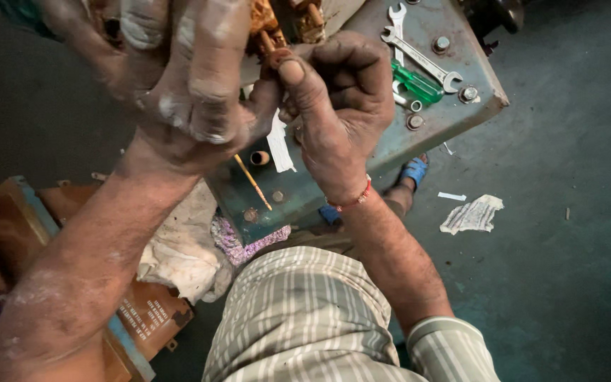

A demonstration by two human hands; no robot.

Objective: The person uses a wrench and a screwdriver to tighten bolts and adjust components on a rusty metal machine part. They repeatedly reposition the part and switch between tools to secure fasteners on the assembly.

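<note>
My left hand (185, 78), dusty and smeared white, is raised close to the camera and grips a copper-wound part (263, 18) at the top of the view. My right hand (341, 99) meets it from the right, thumb and forefinger pinched on a small reddish-brown ring or sleeve (277, 56) at the end of a wire. A red thread band circles my right wrist. Most of the wound part is hidden behind my left fingers.
A grey-green metal bench (454, 113) below holds spanners (419, 56), a green-handled screwdriver (415, 83), nuts, a thin copper rod (252, 182) and a white strip. Rags (185, 247) hang at its edge. A brown box (143, 311) stands left. Torn paper (472, 214) lies on the floor.
</note>
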